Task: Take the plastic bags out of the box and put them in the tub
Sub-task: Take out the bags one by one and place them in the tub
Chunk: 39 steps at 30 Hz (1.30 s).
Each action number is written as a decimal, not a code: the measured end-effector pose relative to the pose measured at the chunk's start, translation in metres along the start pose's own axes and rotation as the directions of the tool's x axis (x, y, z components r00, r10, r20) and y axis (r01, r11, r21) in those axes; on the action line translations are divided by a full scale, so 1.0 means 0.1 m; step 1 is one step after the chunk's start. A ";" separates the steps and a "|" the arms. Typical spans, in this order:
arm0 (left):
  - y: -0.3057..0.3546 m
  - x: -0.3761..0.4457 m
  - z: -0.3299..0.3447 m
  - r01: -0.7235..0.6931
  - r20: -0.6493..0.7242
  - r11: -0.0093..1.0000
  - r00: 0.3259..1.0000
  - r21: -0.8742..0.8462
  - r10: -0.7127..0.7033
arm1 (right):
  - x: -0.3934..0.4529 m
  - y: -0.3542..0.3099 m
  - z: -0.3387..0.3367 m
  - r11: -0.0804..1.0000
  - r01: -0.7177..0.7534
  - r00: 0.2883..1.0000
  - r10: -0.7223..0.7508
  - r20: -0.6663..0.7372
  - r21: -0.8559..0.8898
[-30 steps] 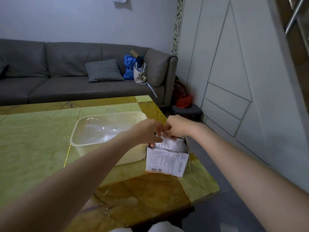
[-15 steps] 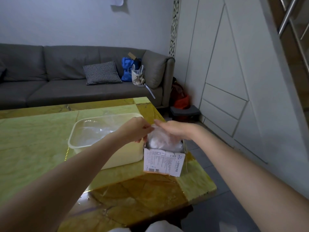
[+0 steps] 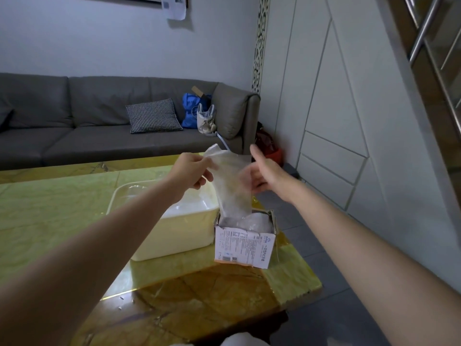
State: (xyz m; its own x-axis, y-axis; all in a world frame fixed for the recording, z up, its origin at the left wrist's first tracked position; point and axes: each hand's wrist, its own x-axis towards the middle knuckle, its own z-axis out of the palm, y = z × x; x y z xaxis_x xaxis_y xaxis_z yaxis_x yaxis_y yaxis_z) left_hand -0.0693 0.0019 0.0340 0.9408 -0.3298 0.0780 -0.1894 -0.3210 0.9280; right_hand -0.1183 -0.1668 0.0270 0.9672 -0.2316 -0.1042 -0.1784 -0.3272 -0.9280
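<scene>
The left hand (image 3: 192, 172) pinches the top edge of a clear bag (image 3: 230, 186), which hangs long axis upright, its lower end just at the mouth of the box (image 3: 243, 245). The right hand (image 3: 264, 171) is spread behind the bag, thumb up; whether it touches I cannot tell. The tub (image 3: 174, 236) stands on the bench (image 3: 50, 208) just left of the box, below the left hand, so that hand likely carries the bag over.
</scene>
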 end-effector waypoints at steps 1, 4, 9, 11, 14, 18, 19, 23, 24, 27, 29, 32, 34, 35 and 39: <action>0.00 0.00 0.01 0.013 -0.011 1.000 1.000 -0.005 -0.013 | -0.01 -0.06 -0.03 0.998 0.016 0.999 -0.019 0.042 0.058; 0.02 0.00 0.00 0.069 -0.045 0.996 0.996 -0.056 -0.072 | -0.06 -0.17 0.02 0.980 0.132 0.989 -0.121 0.088 -0.146; -0.06 0.04 -0.12 0.034 -0.103 0.999 0.994 0.004 -0.033 | 0.12 -0.29 0.15 0.935 0.269 0.845 -0.344 -0.409 -0.230; -0.05 0.05 -0.19 -0.115 -0.124 0.993 0.986 -0.020 0.112 | 0.12 -0.36 0.21 0.796 0.291 0.767 -0.526 -0.367 -0.531; 0.00 0.01 -0.29 -0.144 0.092 0.968 0.982 -0.203 0.165 | 0.06 -0.52 0.36 0.545 0.455 0.782 -0.623 0.023 -0.704; -0.11 -0.05 -0.42 0.145 0.471 0.894 0.878 -0.424 0.081 | 0.10 -0.62 0.57 0.508 0.604 0.729 -0.663 0.168 -0.614; -0.18 -0.05 -0.46 0.178 0.497 0.893 0.866 -0.414 0.058 | 0.13 -0.63 0.61 0.533 0.624 0.718 -0.680 0.149 -0.571; -0.43 0.01 -0.74 0.197 0.404 0.939 0.912 -0.284 -0.069 | 0.25 -0.67 0.69 0.669 0.625 0.710 -0.701 -0.064 -0.402; -0.49 0.04 -0.85 0.193 0.347 0.948 0.933 -0.254 -0.097 | 0.31 -0.68 0.70 0.697 0.608 0.711 -0.691 -0.129 -0.379; -0.68 0.16 -1.19 0.185 0.098 0.982 0.979 -0.040 -0.181 | 0.52 -0.56 0.80 0.768 0.513 0.747 -0.619 -0.242 -0.383; -0.81 0.24 -1.34 0.216 -0.080 0.954 0.976 0.207 -0.203 | 0.65 -0.40 0.90 0.808 0.424 0.799 -0.547 -0.251 -0.409; -0.96 0.34 -1.45 0.261 -0.309 0.801 0.946 0.539 -0.101 | 0.79 -0.13 1.05 0.818 0.286 0.869 -0.441 -0.224 -0.499; -0.98 0.37 -1.43 0.208 -0.361 0.664 0.927 0.719 0.100 | 0.82 0.02 1.12 0.752 0.214 0.894 -0.408 -0.185 -0.624; -0.95 0.37 -1.38 0.107 -0.295 0.609 0.930 0.786 0.218 | 0.83 0.08 1.14 0.707 0.201 0.895 -0.414 -0.166 -0.678; -0.90 0.40 -1.06 -0.102 0.217 0.590 0.968 0.801 -0.128 | 0.86 0.14 1.15 0.561 0.174 0.889 -0.444 -0.117 -0.810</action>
State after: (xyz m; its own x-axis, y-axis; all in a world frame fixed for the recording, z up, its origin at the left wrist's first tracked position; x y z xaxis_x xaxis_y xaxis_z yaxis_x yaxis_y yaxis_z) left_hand 0.0151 0.1114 -0.0082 0.8736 -0.4710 -0.1225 -0.4327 -0.8669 0.2476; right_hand -0.0170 -0.0856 -0.0365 0.9174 -0.1675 0.3609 -0.0785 -0.9654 -0.2486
